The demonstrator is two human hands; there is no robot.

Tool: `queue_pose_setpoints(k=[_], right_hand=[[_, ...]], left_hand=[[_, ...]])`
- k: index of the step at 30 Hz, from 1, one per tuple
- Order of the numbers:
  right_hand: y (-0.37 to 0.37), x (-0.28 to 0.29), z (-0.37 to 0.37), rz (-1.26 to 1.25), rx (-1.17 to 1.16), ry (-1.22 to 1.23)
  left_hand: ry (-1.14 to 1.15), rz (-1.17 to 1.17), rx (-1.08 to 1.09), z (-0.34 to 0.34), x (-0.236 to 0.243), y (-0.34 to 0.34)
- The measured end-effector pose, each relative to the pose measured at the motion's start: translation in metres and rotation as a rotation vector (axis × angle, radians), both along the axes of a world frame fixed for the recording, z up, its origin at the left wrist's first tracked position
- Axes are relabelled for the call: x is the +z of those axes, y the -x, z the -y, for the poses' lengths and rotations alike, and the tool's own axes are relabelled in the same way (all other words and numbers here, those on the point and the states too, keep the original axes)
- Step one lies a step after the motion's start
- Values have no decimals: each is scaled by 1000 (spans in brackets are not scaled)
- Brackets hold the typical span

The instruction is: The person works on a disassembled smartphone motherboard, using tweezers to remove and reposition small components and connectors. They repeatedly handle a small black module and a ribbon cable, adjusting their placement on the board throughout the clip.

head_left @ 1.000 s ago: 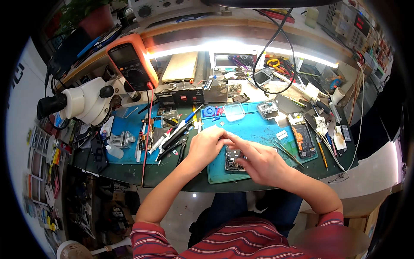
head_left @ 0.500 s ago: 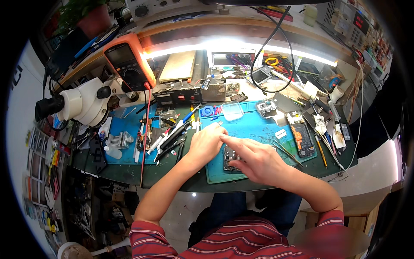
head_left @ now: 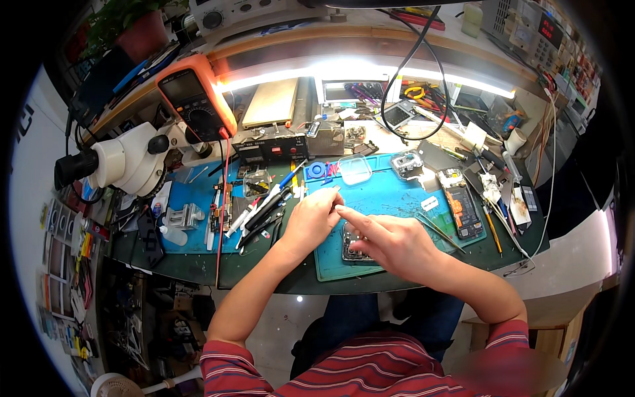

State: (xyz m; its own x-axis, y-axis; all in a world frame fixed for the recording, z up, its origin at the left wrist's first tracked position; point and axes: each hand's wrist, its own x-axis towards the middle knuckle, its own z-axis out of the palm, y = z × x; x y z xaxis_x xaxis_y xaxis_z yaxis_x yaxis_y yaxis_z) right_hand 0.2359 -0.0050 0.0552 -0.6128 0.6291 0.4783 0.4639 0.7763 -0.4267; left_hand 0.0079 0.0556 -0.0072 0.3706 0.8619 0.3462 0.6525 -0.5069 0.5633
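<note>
Above the blue work mat (head_left: pixel 390 198), my left hand (head_left: pixel 309 220) pinches something small and indistinct near its fingertips. My right hand (head_left: pixel 401 246) has its index finger stretched out to the tips of my left fingers, with the thumb apart lower down. A disassembled phone (head_left: pixel 352 247) lies on the mat beneath my right hand, partly hidden by it. To the right, an opened phone (head_left: pixel 463 213) with orange parts lies beside thin tweezers (head_left: pixel 438 231). A small white piece (head_left: pixel 429 202) and a clear plastic box (head_left: pixel 355 169) also rest on the mat.
Several pens and tools (head_left: pixel 268 212) lie left of the mat. Behind them stand a microscope (head_left: pixel 122 159), an orange multimeter (head_left: pixel 193 99) and a black device (head_left: pixel 271 149). A looped black cable (head_left: pixel 382 99) hangs over the back, and tools clutter the bench's right side (head_left: pixel 503 205).
Both hands have shifted slightly to the left, and my left hand's fingertips have risen a little. The small item at those fingertips still cannot be made out.
</note>
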Motion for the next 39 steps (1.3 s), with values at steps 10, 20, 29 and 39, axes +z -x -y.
queue_pose_setpoints(k=[10, 20, 29, 39], right_hand=[[1, -7, -1, -75, 15, 82], [-3, 1, 1, 65, -58, 73], [-4, -3, -2, 78, -52, -5], [1, -2, 0, 36, -50, 49]], left_hand=[[22, 118, -13, 8, 9, 10], [81, 181, -46, 40, 21, 15], [113, 170, -67, 56, 29, 11], [140, 161, -89, 62, 30, 10]])
